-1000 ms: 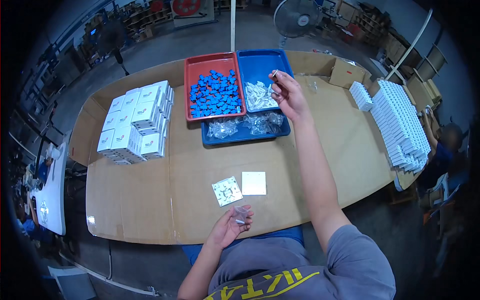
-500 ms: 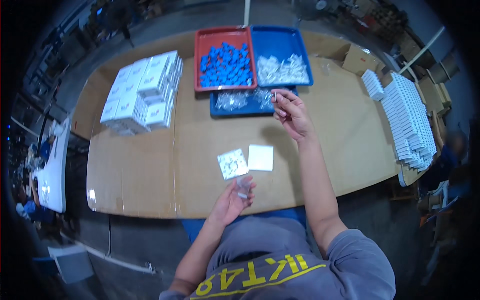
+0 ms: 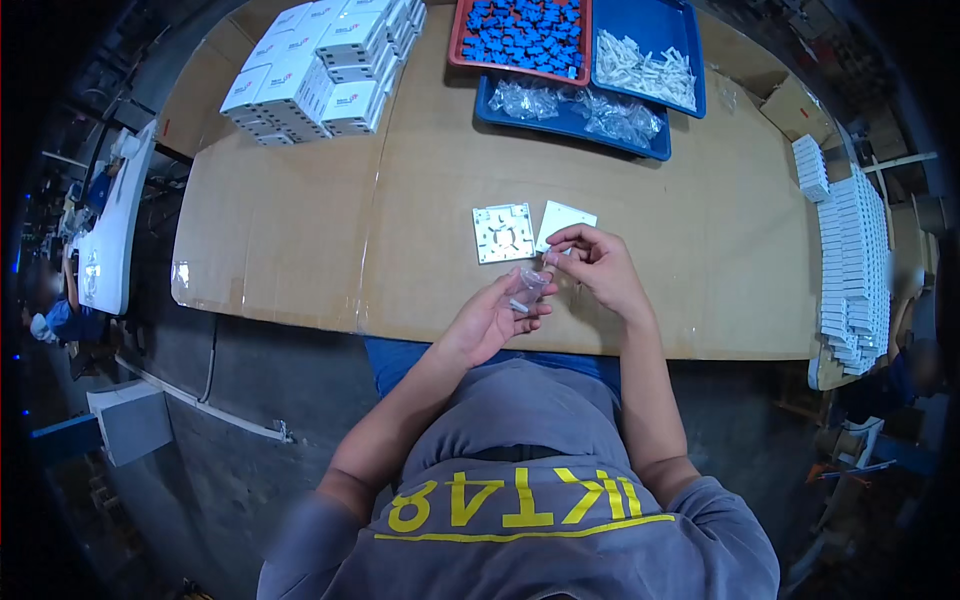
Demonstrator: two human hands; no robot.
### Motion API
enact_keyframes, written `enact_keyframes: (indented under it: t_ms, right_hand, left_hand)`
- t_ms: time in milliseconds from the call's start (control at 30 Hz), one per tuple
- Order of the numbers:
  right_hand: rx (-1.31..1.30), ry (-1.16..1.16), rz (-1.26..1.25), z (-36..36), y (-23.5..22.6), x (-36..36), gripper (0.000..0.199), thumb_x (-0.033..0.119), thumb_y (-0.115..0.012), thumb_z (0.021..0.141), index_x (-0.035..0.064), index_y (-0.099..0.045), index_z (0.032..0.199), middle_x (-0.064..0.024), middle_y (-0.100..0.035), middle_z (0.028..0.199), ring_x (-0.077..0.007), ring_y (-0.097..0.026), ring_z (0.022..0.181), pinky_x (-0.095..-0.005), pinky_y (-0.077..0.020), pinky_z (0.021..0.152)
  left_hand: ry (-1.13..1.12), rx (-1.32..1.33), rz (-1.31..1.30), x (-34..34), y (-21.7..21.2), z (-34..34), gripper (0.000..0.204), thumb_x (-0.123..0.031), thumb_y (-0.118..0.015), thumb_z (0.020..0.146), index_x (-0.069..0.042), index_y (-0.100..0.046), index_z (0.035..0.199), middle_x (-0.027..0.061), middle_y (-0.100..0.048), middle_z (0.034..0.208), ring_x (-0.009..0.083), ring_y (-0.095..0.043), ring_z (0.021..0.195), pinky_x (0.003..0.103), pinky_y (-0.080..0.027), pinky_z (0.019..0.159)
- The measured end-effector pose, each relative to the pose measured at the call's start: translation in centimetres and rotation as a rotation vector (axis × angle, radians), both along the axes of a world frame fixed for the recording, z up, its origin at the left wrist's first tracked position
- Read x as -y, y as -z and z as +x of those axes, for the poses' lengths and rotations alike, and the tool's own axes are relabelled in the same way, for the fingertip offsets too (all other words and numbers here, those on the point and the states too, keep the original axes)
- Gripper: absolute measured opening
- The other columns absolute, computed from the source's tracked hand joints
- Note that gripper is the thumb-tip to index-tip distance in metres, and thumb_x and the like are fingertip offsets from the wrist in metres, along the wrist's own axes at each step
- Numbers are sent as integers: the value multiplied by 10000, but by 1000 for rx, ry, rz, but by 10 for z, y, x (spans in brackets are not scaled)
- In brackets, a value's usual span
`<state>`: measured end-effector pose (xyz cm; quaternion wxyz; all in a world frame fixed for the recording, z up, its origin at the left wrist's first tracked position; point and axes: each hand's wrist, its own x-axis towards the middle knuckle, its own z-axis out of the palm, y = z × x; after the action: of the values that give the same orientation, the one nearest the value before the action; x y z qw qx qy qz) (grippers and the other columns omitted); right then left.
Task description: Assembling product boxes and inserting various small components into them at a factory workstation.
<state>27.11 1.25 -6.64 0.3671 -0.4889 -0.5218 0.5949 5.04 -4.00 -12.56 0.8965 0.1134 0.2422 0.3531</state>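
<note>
In my left hand [image 3: 486, 326] is a small clear plastic bag [image 3: 533, 287], its fingers curled around it; a small white piece [image 3: 518, 305] shows inside. My right hand [image 3: 600, 270] is at the bag's upper end, thumb and forefinger pinched together. Whatever sits between those fingertips is too small to make out. Just beyond the hands lies a white square plastic base [image 3: 487, 241] with raised details and a round centre. Beside it on the right, a plain white square plate [image 3: 568, 216] is partly covered by my right hand.
Stacked white boxes [image 3: 295, 85] stand at far left. At the back are a red tray [image 3: 520, 73] of blue parts, a blue tray [image 3: 698, 60] of white parts, and a lower blue tray [image 3: 570, 135] of clear bags. White stacked pieces [image 3: 850, 270] line the cardboard-covered table's [image 3: 270, 230] right side.
My right hand has come back from the trays to the bag in my left hand. The view has shifted, so the trays and boxes appear higher.
</note>
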Motion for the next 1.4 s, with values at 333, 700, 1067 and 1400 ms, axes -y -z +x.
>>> enact_keyframes:
  t_ms: [333,700,1067,1400]
  right_hand:
    - [177,-453,189,1,-11,-18,98,34,-781,874,19,-777,971,-48,-719,1086,-103,-667,999,-258,-542,778]
    - [91,-595,50,1,-26,-19,272,168,-593,1070,-34,-739,1181,-103,-723,1290,-166,-678,1072,-338,-547,938]
    - [152,-607,9,-7,-21,-13,423,352,-539,1112,-18,-725,1200,-99,-764,1075,-148,-670,962,-322,-535,888]
    - [242,-614,-55,-1,-28,-24,423,356,-526,1118,-11,-714,1215,-68,-763,1020,-129,-660,938,-323,-542,870]
  left_hand:
    - [65,-105,55,3,-16,1,464,-418,-476,1119,-49,-580,1380,103,-704,1287,187,-704,1070,339,-567,871]
    - [44,-42,49,3,-17,0,454,-425,-458,1126,-59,-573,1370,110,-704,1247,207,-705,1070,358,-568,874]
    - [38,-91,88,-5,-24,10,426,-396,-427,1138,-80,-526,1405,87,-692,1245,237,-692,1164,373,-564,921]
    - [12,-56,72,-16,-22,15,426,-396,-426,1138,-85,-526,1411,86,-679,1267,243,-675,1195,380,-554,953]
